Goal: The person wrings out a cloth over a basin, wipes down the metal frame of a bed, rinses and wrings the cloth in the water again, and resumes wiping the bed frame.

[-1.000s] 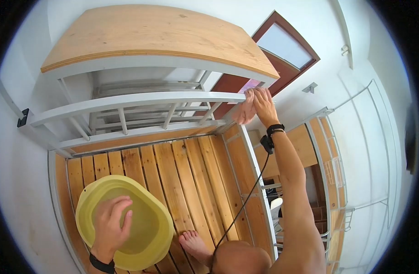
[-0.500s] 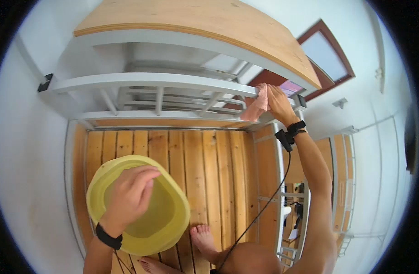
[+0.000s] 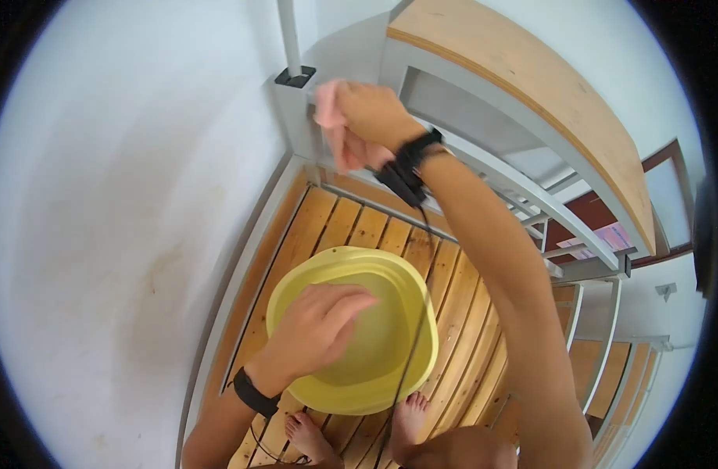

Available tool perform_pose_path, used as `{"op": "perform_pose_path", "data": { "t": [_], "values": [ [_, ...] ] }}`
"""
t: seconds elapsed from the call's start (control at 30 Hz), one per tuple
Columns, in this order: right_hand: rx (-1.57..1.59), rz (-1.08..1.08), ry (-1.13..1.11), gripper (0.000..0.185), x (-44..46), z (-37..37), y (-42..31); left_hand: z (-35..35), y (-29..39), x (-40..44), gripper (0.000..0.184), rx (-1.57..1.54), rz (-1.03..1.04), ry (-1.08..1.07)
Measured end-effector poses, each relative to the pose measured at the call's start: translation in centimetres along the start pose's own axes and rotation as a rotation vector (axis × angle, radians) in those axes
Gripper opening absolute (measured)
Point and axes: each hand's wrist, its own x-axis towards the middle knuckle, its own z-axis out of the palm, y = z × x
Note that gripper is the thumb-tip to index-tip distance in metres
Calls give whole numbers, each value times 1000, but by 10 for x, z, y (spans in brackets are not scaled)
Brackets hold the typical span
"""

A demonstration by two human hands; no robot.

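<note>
A pink cloth (image 3: 339,137) is in my right hand (image 3: 372,113), whose fingers are closed around it. This hand is at the left end of the grey metal guard rail (image 3: 523,184), close to the corner post (image 3: 296,117); the cloth's lower part hangs down. I cannot tell whether the cloth touches the metal. Over the yellow basin (image 3: 410,273) hovers my left hand (image 3: 316,328), holding nothing, its fingers loosely bent and the thumb side apart. The basin stands on wooden slats and seems to hold some cloudy water.
My bare feet (image 3: 410,418) are on the slats (image 3: 468,313) beside the basin. A white wall (image 3: 140,195) borders the left side. Beyond the rail is a wooden board (image 3: 523,47) on a grey frame. A black cable (image 3: 417,328) hangs from my right wrist across the basin.
My right hand has carried the pink cloth from the rail's right end to its left end. The view has swung left. My left hand remains over the basin.
</note>
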Motion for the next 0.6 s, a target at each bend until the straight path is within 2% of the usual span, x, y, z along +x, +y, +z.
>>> {"op": "perform_pose_path", "data": {
  "t": [0.03, 0.13, 0.2, 0.23, 0.27, 0.37, 0.47, 0.5, 0.57, 0.6],
  "values": [
    [7, -4, -2, 23, 16, 0, -7, -4, -1, -6, 33, 2, -35, 7],
    [105, 160, -233, 21, 40, 4, -17, -9, -6, -18, 34, 12, -90, 27],
    [41, -26, 9, 24, 30, 12, -10, -8, -4, -24, 35, 10, -114, 37],
    [-138, -54, 41, 44, 25, 14, -8, -6, -5, -24, 36, 21, -87, 2],
    [-144, -60, 44, 44, 19, 8, -12, -5, -5, -22, 36, 34, -62, -34],
    [-262, -96, 165, 62, -10, 4, -18, 3, -7, -19, 37, 74, -23, -74],
    [-431, -154, 236, 66, -63, -20, -9, 12, -6, -8, 40, 33, -26, -64],
    [-434, -162, 240, 66, -80, -31, -3, 17, -6, -5, 40, 36, -25, -55],
    [-366, -58, 65, 64, -102, -46, 5, 27, -8, 0, 43, 34, 33, -71],
    [-369, -65, 73, 64, -100, -48, 4, 28, -7, 4, 43, 42, 35, -63]
  ]
}}
